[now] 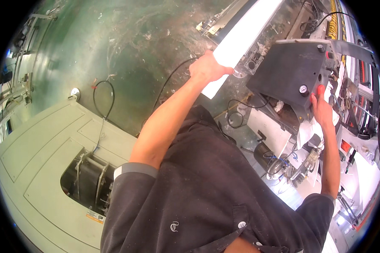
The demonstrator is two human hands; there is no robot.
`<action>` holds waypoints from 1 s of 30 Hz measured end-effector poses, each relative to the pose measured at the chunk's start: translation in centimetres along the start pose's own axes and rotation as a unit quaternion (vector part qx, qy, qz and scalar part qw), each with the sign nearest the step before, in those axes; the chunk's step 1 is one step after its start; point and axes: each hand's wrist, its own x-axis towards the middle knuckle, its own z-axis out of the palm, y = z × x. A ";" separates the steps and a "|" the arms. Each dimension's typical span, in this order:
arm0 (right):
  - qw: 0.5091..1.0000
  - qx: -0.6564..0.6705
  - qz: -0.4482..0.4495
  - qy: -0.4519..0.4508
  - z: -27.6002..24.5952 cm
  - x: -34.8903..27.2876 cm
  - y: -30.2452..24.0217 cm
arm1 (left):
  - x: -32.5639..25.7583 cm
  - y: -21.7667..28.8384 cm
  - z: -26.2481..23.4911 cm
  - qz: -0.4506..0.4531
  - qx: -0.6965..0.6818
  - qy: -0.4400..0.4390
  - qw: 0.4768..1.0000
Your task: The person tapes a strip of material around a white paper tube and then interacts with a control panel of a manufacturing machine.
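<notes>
Left hand [207,67] gripping one long white profile [240,40], grip clamped on its end. Right hand [323,110] pressing one red button [321,89] on one dark control panel [289,67], fingertips together.

L hand [207,67] on profile [240,40]; R hand [321,107] at panel [293,69].
</notes>
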 end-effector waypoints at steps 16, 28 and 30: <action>0.990 -0.004 0.123 0.061 -1.4 -1.0 -4.9 | 0.8 -0.4 0.7 0.050 0.002 0.025 0.998; 0.978 0.077 0.190 0.030 -1.1 -0.8 -6.2 | 2.1 -1.8 1.2 0.066 -0.004 0.004 0.998; 0.976 0.092 0.186 0.061 -0.9 -1.0 -6.6 | 1.8 -1.5 0.9 0.060 0.011 0.003 0.998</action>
